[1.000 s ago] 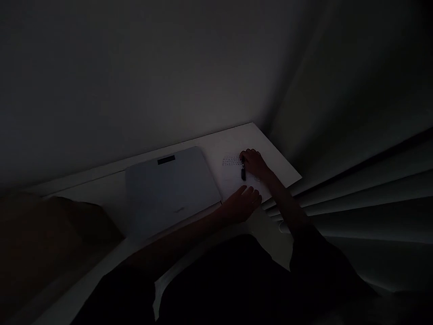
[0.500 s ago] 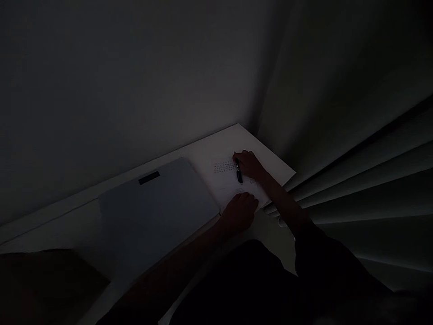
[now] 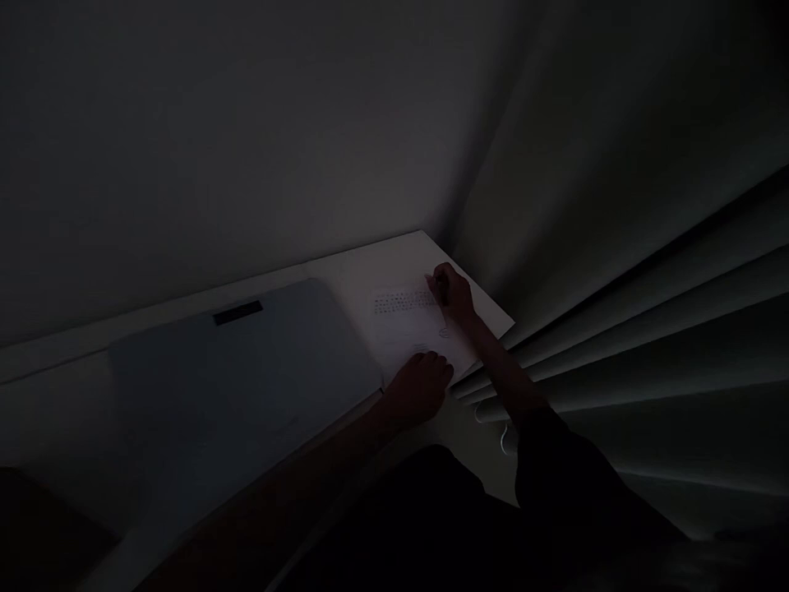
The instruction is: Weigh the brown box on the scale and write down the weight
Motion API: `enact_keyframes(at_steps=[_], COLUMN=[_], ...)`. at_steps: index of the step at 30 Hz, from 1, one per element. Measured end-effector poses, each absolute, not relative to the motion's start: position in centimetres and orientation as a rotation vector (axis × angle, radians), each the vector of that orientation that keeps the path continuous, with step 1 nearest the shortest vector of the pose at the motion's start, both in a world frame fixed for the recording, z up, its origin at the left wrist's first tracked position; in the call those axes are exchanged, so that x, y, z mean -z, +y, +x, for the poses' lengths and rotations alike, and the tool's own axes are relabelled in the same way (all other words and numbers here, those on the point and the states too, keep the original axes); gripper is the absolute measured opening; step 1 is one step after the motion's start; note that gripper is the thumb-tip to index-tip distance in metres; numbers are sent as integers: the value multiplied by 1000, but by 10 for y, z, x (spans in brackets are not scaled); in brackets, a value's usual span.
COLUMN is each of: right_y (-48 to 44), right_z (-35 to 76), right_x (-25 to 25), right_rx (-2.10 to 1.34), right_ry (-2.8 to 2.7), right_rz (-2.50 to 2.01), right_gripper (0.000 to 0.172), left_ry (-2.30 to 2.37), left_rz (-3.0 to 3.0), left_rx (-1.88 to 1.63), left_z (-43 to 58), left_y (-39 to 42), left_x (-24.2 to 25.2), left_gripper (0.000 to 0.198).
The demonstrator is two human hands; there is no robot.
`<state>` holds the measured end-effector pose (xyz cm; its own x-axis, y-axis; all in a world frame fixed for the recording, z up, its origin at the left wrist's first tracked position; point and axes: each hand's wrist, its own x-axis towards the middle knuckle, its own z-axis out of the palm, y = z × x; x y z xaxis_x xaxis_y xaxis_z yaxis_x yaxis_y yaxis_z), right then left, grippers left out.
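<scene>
The scene is very dark. A white sheet of paper (image 3: 398,330) lies on the desk, with several rows of small dark marks across its upper part and a scribble lower down. My right hand (image 3: 454,296) is closed over the paper's right side, at the end of the rows. In its fingers is a dark pen (image 3: 442,286), mostly hidden by the hand. My left hand (image 3: 420,385) rests palm down at the paper's near edge, its fingers lying on the sheet with nothing seen in them.
A large flat grey panel (image 3: 246,386) with a black strip covers the desk left of the paper. The white desk (image 3: 394,251) meets a wall behind. Folded curtains (image 3: 647,353) hang close along the right side. A dark shape (image 3: 43,534) fills the lower left corner.
The pen, which stuck out below my right hand along the paper, is now mostly hidden within the closed fingers. My left hand stays on the paper. The whole view has shifted slightly.
</scene>
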<state>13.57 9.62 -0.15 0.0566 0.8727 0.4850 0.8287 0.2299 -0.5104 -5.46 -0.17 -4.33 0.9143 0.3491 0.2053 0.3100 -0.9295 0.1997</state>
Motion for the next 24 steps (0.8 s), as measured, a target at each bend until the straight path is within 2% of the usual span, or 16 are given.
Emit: enact_keyframes(at_steps=[7,13,16,24], right_y=[92,89,87,85], right_z=[166,159,153,147], right_x=[12,23,26,31], right_rx=[-683,-683,-793,-754], right_ry=[-1549,-1293,-1320,-1353], right_rz=[-1415,-1405,-1406,-1534], right_gripper=[35,47,46,37], left_ry=[514,512,503,488], left_rz=[2905,2909,2908,2918], left_rx=[-318,-324,-342,-456], left_z=[-55,-55,-54,-54], left_y=[-1,-1,0,1], left_x=[41,39,39,43], left_gripper=[30,33,35,33])
